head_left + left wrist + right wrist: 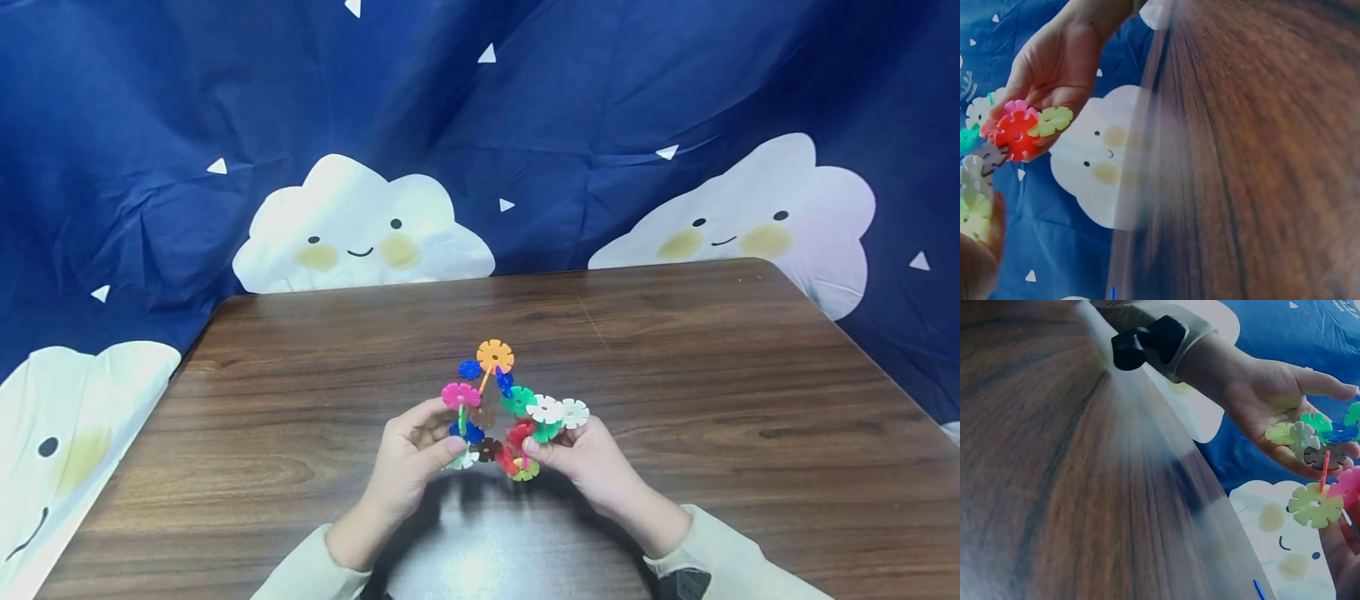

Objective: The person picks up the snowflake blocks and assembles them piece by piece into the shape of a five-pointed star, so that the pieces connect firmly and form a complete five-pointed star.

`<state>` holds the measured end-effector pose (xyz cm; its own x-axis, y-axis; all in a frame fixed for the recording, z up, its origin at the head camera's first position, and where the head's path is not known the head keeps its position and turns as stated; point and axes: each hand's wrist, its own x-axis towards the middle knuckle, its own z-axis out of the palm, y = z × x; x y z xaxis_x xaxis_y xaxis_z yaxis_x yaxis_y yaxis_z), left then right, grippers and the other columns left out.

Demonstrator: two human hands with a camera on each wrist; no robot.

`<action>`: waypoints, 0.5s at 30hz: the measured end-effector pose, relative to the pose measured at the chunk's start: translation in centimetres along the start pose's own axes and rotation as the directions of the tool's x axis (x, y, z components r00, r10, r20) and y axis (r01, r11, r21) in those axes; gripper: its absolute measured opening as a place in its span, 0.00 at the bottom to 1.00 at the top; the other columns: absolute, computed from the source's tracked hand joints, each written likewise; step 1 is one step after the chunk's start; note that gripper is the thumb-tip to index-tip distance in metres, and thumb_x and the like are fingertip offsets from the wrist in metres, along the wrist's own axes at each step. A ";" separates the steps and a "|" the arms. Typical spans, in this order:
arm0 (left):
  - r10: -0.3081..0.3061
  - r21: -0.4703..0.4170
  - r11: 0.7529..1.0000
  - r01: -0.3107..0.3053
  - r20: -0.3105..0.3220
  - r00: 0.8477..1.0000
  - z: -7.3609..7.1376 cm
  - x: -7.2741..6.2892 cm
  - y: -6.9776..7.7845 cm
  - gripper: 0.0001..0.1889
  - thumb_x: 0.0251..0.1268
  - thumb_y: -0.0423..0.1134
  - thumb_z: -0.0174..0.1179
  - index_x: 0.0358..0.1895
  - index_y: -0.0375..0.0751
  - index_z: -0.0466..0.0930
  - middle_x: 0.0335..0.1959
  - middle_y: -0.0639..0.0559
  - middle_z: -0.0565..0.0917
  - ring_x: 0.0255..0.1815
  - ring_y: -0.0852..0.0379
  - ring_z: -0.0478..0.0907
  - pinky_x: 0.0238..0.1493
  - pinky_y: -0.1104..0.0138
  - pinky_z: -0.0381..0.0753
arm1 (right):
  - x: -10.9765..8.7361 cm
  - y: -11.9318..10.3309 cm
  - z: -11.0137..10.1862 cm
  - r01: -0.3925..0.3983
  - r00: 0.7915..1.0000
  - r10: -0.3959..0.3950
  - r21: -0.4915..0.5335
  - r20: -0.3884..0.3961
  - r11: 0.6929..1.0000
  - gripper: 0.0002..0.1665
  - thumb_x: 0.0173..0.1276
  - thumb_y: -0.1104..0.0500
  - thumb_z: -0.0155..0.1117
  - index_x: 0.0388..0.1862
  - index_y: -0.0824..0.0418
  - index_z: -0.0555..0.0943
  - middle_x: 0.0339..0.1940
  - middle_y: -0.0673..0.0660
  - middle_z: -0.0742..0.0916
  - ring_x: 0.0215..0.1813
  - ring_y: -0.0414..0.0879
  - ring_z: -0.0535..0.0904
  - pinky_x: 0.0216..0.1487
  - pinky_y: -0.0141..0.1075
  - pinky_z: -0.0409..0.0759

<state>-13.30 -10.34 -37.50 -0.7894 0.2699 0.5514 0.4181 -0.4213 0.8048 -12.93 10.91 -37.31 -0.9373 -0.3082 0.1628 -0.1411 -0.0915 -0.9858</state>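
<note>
Both hands hold a loop of interlocking plastic snowflake discs above the brown table. At its left side the left hand grips it, thumb by blue and pale discs, the other fingers behind. On the right side, the right hand pinches it beside red and pink discs, its thumb towards me. An orange disc tops the loop, with white discs jutting right. Red and yellow-green discs show against the right palm in the left wrist view. The right wrist view shows a brown disc near the left fingers.
A wood-grain table spreads beneath the hands. Behind it hangs a dark blue cloth printed with smiling clouds and small white triangles. Black wrist gear sits at the left sleeve.
</note>
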 end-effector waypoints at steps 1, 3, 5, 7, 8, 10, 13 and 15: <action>-0.036 0.022 0.999 0.036 0.002 0.999 0.0 0.0 0.0 0.17 0.58 0.31 0.61 0.52 0.47 0.78 0.47 0.57 0.83 0.48 0.62 0.80 0.49 0.72 0.79 | 0.0 0.0 0.0 0.006 1.000 -0.007 -0.023 -0.006 1.000 0.23 0.58 0.68 0.65 0.50 0.80 0.72 0.37 0.40 0.86 0.44 0.35 0.81 0.47 0.28 0.79; -0.100 0.076 0.992 0.100 0.000 0.995 0.0 0.0 0.1 0.17 0.57 0.34 0.63 0.51 0.41 0.78 0.46 0.58 0.83 0.47 0.62 0.80 0.47 0.72 0.79 | -0.1 0.1 0.1 0.029 1.000 -0.030 -0.059 -0.007 0.998 0.24 0.58 0.69 0.65 0.50 0.82 0.71 0.37 0.38 0.86 0.43 0.34 0.80 0.46 0.27 0.79; -0.153 0.135 0.979 0.154 -0.016 0.988 0.1 -0.1 0.2 0.19 0.55 0.36 0.65 0.51 0.33 0.77 0.44 0.56 0.84 0.46 0.62 0.80 0.45 0.72 0.80 | -0.2 0.1 0.1 0.045 0.999 -0.046 -0.076 -0.006 0.996 0.24 0.57 0.69 0.65 0.49 0.82 0.72 0.36 0.38 0.85 0.42 0.34 0.80 0.44 0.27 0.79; -0.181 0.195 0.963 0.185 -0.034 0.983 0.3 -0.1 0.3 0.22 0.54 0.36 0.66 0.49 0.25 0.75 0.43 0.49 0.84 0.43 0.63 0.80 0.43 0.71 0.81 | -0.2 0.2 0.0 0.066 0.998 -0.066 -0.087 0.003 0.994 0.23 0.58 0.69 0.65 0.49 0.81 0.72 0.36 0.37 0.85 0.41 0.34 0.80 0.43 0.28 0.79; -0.188 0.224 0.955 0.193 -0.041 0.981 0.3 -0.1 0.3 0.22 0.54 0.36 0.66 0.48 0.22 0.74 0.42 0.45 0.84 0.41 0.64 0.80 0.41 0.71 0.81 | -0.2 0.2 0.0 0.075 0.997 -0.075 -0.090 0.007 0.993 0.22 0.58 0.68 0.64 0.48 0.81 0.73 0.36 0.37 0.85 0.41 0.34 0.80 0.43 0.28 0.79; -0.193 0.274 0.941 0.199 -0.050 0.980 0.4 -0.2 0.4 0.21 0.54 0.34 0.66 0.47 0.22 0.74 0.40 0.37 0.83 0.37 0.66 0.79 0.35 0.72 0.81 | -0.1 0.3 0.0 0.081 0.997 -0.080 -0.096 0.014 0.992 0.21 0.58 0.68 0.65 0.47 0.81 0.73 0.36 0.37 0.85 0.41 0.34 0.80 0.43 0.28 0.79; -0.180 0.323 0.927 0.188 -0.057 0.982 0.6 -0.2 0.4 0.18 0.53 0.30 0.65 0.46 0.23 0.76 0.38 0.34 0.82 0.32 0.68 0.77 0.30 0.73 0.80 | 0.0 0.6 -0.2 0.065 0.998 -0.063 -0.090 0.022 0.994 0.21 0.58 0.68 0.65 0.47 0.81 0.74 0.36 0.38 0.85 0.41 0.34 0.80 0.43 0.28 0.79; -0.166 0.333 0.926 0.179 -0.068 0.984 0.6 -0.2 0.4 0.16 0.52 0.28 0.64 0.44 0.24 0.77 0.36 0.37 0.83 0.31 0.67 0.76 0.28 0.73 0.80 | 0.0 0.8 -0.3 0.057 0.998 -0.055 -0.070 0.030 0.996 0.21 0.58 0.68 0.65 0.47 0.80 0.74 0.36 0.39 0.86 0.41 0.35 0.81 0.44 0.28 0.79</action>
<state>-12.68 -10.00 -37.19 -0.8764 0.2768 0.3940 0.3953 -0.0534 0.9170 -13.14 11.12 -38.10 -0.9181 -0.3308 0.2182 -0.2164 -0.0429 -0.9754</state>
